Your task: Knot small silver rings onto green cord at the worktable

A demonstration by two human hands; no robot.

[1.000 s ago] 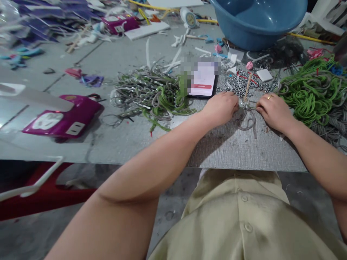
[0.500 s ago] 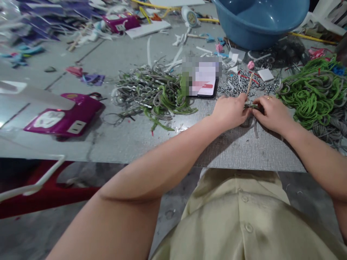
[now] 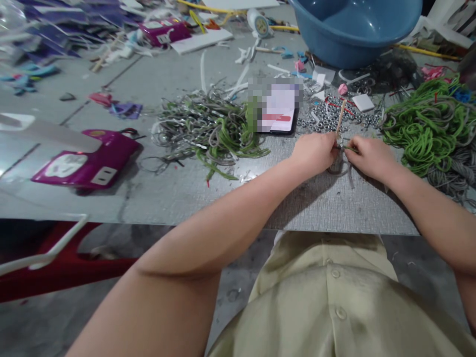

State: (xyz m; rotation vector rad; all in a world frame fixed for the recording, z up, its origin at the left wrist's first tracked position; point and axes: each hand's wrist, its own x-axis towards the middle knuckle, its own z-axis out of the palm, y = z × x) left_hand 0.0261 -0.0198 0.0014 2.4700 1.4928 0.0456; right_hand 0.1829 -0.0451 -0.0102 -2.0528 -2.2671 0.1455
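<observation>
Cord near table front edge: left hand and right hand pinch it, fingers closed; likely limp, best gripped near stick.

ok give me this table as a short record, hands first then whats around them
left hand: beside a thin pale wooden stick, grip hidden
right hand: fingertips pinching a thin greyish cord
beyond hands: scattered small silvery pieces
left of hands: black rectangular phone, screen lit
right of hands: tangled bright green cords
farther back: round blue plastic basin
</observation>
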